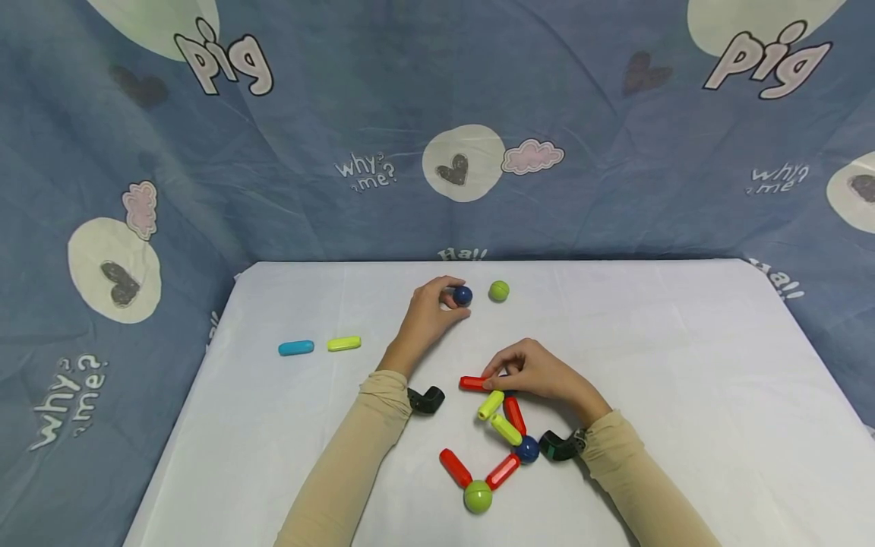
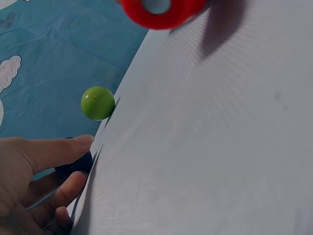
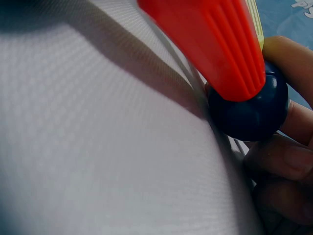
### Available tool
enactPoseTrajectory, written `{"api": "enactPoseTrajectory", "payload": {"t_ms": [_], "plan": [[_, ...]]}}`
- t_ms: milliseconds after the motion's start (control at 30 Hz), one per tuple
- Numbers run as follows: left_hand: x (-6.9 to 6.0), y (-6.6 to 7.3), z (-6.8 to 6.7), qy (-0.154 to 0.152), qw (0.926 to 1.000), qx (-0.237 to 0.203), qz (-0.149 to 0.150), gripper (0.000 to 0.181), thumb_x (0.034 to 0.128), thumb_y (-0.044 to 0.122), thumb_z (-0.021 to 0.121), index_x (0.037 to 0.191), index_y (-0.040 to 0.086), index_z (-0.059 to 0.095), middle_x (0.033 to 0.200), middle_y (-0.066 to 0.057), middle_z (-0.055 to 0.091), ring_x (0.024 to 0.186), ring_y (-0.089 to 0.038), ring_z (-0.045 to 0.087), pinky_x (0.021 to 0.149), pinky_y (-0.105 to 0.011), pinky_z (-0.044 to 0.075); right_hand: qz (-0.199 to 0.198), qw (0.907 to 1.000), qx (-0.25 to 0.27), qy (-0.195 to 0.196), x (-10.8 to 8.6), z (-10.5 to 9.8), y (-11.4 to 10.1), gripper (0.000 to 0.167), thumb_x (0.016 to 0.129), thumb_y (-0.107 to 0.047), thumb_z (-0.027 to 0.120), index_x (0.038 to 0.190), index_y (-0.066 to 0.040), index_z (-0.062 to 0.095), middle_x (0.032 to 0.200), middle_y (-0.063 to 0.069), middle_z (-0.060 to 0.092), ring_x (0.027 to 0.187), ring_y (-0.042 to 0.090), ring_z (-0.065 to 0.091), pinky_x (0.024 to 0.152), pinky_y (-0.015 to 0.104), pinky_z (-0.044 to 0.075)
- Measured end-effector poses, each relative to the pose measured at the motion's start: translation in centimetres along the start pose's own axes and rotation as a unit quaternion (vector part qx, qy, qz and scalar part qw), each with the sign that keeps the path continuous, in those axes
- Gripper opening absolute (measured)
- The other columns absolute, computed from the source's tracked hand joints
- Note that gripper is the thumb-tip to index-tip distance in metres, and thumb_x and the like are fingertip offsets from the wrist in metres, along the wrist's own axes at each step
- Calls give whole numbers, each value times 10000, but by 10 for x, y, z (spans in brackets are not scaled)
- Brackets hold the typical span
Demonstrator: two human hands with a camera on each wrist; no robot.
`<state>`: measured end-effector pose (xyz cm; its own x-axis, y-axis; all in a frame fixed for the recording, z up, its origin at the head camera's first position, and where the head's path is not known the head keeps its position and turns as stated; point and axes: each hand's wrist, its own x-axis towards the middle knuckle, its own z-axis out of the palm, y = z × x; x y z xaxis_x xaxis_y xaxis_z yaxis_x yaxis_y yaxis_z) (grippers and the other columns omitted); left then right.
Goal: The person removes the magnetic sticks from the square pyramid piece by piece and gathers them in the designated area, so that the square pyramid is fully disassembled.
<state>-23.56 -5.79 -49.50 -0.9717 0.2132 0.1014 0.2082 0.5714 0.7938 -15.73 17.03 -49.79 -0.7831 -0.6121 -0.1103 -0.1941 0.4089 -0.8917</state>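
At the table's back, the left hand [image 1: 432,313] holds a dark blue ball [image 1: 462,295] between thumb and fingers; the left wrist view shows the same ball [image 2: 74,164] partly behind the thumb. My right hand [image 1: 536,370] grips the joined piece by a red stick [image 1: 472,384] and a dark blue ball [image 3: 248,108], which the fingers mostly hide in the head view. From there run a yellow stick [image 1: 491,405] and a red stick [image 1: 515,415]. Another blue ball [image 1: 526,449] meets a yellow stick [image 1: 506,429] and a red stick [image 1: 503,472], which reaches a green ball [image 1: 478,497] bearing another red stick [image 1: 455,468].
A loose green ball [image 1: 499,291] lies right of the left hand. On the left of the white table [image 1: 273,441] are a blue stick [image 1: 296,348] and a yellow stick [image 1: 344,343]. A printed blue cloth [image 1: 383,91] stands behind the table.
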Motion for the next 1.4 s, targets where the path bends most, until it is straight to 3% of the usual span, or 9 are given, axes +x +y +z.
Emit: {"api": "enactPoseTrajectory", "payload": {"t_ms": [233, 400, 633, 900, 1400], "plan": [[1, -1, 0, 39, 9999, -110, -9, 510, 843, 101, 856, 1317, 101, 671, 1236, -93, 717, 862, -192, 684, 931, -402, 507, 54, 10000, -36, -17, 0, 0, -2, 111, 891, -228, 821, 959, -141, 815, 573, -39, 455, 523, 44, 376, 552, 209, 304], [2, -1, 0, 42, 9999, -136, 6, 529, 839, 91, 854, 1331, 99, 660, 1267, -98, 710, 857, -201, 697, 975, -424, 502, 27, 10000, -20, -7, 0, -1, -1, 110, 891, -215, 821, 961, -131, 814, 572, -30, 463, 521, 40, 372, 551, 209, 302], [2, -1, 1, 57, 9999, -129, 47, 471, 862, 102, 836, 1306, 96, 678, 1216, -97, 719, 847, -198, 687, 915, -395, 511, -10, 10000, 10, -12, 0, -2, 1, 116, 891, -211, 820, 966, -122, 812, 589, -10, 519, 518, 39, 371, 544, 211, 299], [2, 0, 5, -154, 9997, -68, 191, 375, 875, 182, 839, 1229, 129, 725, 890, -48, 721, 781, -152, 624, 762, -290, 448, -1, 10000, -26, 4, 0, -2, 1, 106, 886, -217, 826, 956, -140, 815, 606, -21, 552, 522, 38, 379, 552, 205, 303], [-1, -1, 2, -349, 9991, 85, 231, 505, 828, 214, 885, 1289, 130, 696, 898, -40, 668, 813, -171, 587, 807, -349, 484, -56, 10000, 17, 19, 1, 0, 1, 121, 894, -213, 817, 969, -118, 814, 571, -32, 477, 511, 33, 362, 543, 215, 296]]}}
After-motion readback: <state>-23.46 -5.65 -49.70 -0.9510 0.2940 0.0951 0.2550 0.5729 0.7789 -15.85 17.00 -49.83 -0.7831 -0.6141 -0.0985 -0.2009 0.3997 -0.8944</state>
